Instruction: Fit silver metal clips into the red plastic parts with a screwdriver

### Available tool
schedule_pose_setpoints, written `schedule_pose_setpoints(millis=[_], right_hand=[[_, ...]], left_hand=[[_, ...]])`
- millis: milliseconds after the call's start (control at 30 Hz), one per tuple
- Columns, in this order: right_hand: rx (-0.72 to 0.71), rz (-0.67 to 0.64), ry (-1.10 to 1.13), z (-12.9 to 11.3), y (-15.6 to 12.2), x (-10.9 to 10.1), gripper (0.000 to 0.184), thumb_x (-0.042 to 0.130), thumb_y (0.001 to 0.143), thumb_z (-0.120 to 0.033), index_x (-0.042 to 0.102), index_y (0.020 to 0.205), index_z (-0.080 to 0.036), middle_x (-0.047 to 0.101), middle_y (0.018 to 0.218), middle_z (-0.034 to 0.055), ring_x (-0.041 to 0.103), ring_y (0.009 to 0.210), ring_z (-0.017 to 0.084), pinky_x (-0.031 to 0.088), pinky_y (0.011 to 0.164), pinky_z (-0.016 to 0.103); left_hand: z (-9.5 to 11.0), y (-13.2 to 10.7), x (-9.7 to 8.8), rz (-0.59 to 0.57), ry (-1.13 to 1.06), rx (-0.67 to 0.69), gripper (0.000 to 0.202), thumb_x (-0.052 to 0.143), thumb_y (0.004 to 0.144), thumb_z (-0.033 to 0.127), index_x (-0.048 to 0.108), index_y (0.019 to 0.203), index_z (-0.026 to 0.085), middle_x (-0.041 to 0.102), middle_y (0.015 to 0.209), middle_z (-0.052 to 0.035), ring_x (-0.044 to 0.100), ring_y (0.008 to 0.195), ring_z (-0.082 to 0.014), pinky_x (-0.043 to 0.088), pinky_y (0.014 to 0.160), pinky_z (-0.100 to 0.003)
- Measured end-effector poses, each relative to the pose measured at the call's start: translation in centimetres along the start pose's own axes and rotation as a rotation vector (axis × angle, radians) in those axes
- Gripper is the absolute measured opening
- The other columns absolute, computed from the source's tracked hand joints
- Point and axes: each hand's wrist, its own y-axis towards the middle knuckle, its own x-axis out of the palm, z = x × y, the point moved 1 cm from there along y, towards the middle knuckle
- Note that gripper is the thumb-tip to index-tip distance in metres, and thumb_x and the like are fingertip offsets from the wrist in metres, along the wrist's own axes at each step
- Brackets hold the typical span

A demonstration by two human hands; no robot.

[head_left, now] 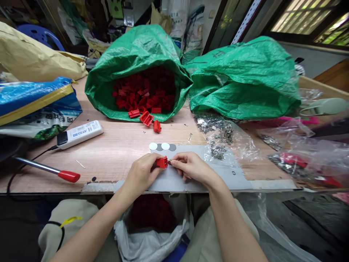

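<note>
My left hand point(143, 169) is closed round a small red plastic housing point(162, 162), its hollow end facing right. Close against that end, my right hand point(191, 166) pinches a tiny metal piece point(169, 162), too small to name exactly. Both hands are just above a grey mat point(201, 178) at the table's front edge. More red housings point(146, 118) lie at the mouth of a green woven sack point(133, 47), which is heaped with them. Small metal parts point(218, 150) spill from a clear plastic bag point(241, 143) to the right of the mat.
A second green sack point(245, 80) lies at the right. At the left are a white power strip point(80, 134) and a red-tipped lever point(68, 176). Clear bags point(324, 149) with metal parts lie far right. Below the table edge, a white sack point(152, 243) holds red pieces.
</note>
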Motion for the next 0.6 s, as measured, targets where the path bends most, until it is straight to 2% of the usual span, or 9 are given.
schedule_pose_setpoints(millis=[100, 167, 233, 333, 433, 500, 600], right_hand=[[-0.104, -0.068, 0.23, 1.1, 0.1, -0.8, 0.036, 0.06, 0.089, -0.044, 0.065, 0.111, -0.016, 0.056, 0.061, -0.0055, 0.04, 0.036, 0.005, 0.051, 0.048, 0.025], [-0.197, -0.054, 0.253, 1.0, -0.1, -0.7, 0.048, 0.06, 0.091, -0.044, 0.056, 0.132, -0.019, 0.058, 0.067, -0.0051, 0.043, 0.039, 0.005, 0.05, 0.049, 0.025], [-0.295, -0.049, 0.21, 0.5, -0.4, -0.1, 0.056, 0.058, 0.093, -0.041, 0.046, 0.145, -0.021, 0.059, 0.071, -0.0038, 0.048, 0.044, 0.006, 0.047, 0.049, 0.022], [-0.435, -0.016, 0.107, -0.5, -0.8, 1.5, 0.056, 0.059, 0.094, -0.034, 0.047, 0.147, -0.022, 0.057, 0.071, -0.0032, 0.047, 0.05, 0.007, 0.041, 0.048, 0.02], [-0.551, 0.069, 0.043, -0.9, -0.8, 2.7, 0.05, 0.059, 0.094, -0.03, 0.054, 0.143, -0.023, 0.052, 0.068, -0.004, 0.043, 0.05, 0.006, 0.039, 0.048, 0.02], [-0.604, 0.118, 0.038, -0.9, -0.7, 3.1, 0.047, 0.058, 0.094, -0.03, 0.057, 0.141, -0.022, 0.049, 0.066, -0.0043, 0.042, 0.049, 0.007, 0.038, 0.047, 0.02], [-0.64, 0.163, 0.028, -0.9, -0.5, 3.3, 0.045, 0.058, 0.094, -0.029, 0.059, 0.139, -0.022, 0.049, 0.065, -0.0039, 0.043, 0.048, 0.007, 0.038, 0.046, 0.021]], left_hand=[[0.0, 0.2, -0.4, 0.056, -0.319, -0.185, 0.021, 0.066, 0.088, 0.029, 0.059, 0.107, 0.021, 0.071, 0.099, -0.004, 0.065, 0.08, -0.0156, 0.05, 0.068, -0.025], [0.0, 0.5, -1.0, 0.121, -0.608, -0.308, 0.032, 0.068, 0.087, 0.034, 0.054, 0.113, 0.021, 0.071, 0.096, -0.0042, 0.063, 0.07, -0.0121, 0.05, 0.06, -0.022], [0.1, 0.7, -1.5, 0.162, -0.883, -0.396, 0.036, 0.07, 0.085, 0.036, 0.052, 0.113, 0.02, 0.07, 0.09, -0.0039, 0.06, 0.064, -0.0102, 0.049, 0.055, -0.019], [0.6, 0.7, -2.1, 0.135, -1.262, -0.534, 0.027, 0.071, 0.085, 0.035, 0.054, 0.097, 0.019, 0.066, 0.075, -0.0017, 0.058, 0.061, -0.0092, 0.043, 0.048, -0.014], [1.2, 0.3, -2.1, -0.006, -1.55, -0.683, 0.021, 0.063, 0.091, 0.034, 0.055, 0.086, 0.015, 0.054, 0.06, 0.0013, 0.051, 0.052, -0.0069, 0.036, 0.041, -0.01], [1.3, 0.1, -2.1, -0.084, -1.662, -0.738, 0.023, 0.056, 0.096, 0.032, 0.057, 0.083, 0.013, 0.05, 0.056, 0.0016, 0.047, 0.049, -0.0064, 0.033, 0.039, -0.01], [1.2, -0.1, -2.0, -0.109, -1.744, -0.776, 0.025, 0.048, 0.1, 0.029, 0.059, 0.085, 0.012, 0.048, 0.055, 0.0016, 0.046, 0.047, -0.0062, 0.033, 0.038, -0.009]])
